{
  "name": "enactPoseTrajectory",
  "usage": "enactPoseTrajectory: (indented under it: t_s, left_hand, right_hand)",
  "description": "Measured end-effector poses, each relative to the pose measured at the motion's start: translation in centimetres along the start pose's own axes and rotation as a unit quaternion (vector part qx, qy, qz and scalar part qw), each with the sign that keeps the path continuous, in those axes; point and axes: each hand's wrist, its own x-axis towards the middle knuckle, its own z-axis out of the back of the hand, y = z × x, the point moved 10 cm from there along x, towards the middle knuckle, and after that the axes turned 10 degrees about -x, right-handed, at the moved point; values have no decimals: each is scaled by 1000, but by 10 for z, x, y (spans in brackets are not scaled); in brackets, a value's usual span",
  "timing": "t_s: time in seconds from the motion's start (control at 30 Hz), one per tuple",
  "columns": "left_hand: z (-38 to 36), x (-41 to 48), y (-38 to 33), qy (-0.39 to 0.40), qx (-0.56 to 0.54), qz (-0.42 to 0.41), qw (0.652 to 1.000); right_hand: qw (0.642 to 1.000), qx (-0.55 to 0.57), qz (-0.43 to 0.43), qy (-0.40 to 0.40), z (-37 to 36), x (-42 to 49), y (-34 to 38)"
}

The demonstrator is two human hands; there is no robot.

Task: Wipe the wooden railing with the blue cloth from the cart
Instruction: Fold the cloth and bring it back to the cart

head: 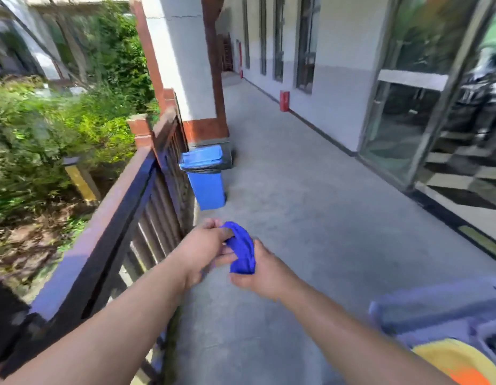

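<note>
A bunched blue cloth (241, 250) hangs in the air between both hands over the concrete walkway. My left hand (206, 250) pinches its top and left side. My right hand (262, 273) grips its lower right part. The wooden railing (102, 218) runs along the left, from the lower left corner up to a brick post, with dark vertical slats under a brown top rail. Both hands are to the right of the railing and do not touch it. The cart (435, 320), bluish grey, fills the lower right corner.
A blue bin (206, 182) with a black liner stands against the railing ahead. A yellow and orange item (460, 365) lies on the cart. Glass doors (435, 120) line the right. A red box (284, 100) sits by the wall. Bushes grow beyond the railing.
</note>
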Motion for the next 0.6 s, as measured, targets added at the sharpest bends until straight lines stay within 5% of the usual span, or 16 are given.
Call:
enactPoseTrajectory:
  t_s: [0.1,0.17,0.33,0.6]
  left_hand:
    - [-42,26,6,34,7,-4,999]
    - [-66,38,10,63,105,-28,992]
    - [-131,53,34,156,422,-131,883]
    - [-256,5,91,417,374,-165,812]
  right_hand:
    - [990,61,-102,-80,37,0,-52]
    - [971,128,-156,-127,61,-9,-84]
    - [911,187,-254,-266,109,-54,-140]
    - [812,217,-355,-410,147,-190,-148]
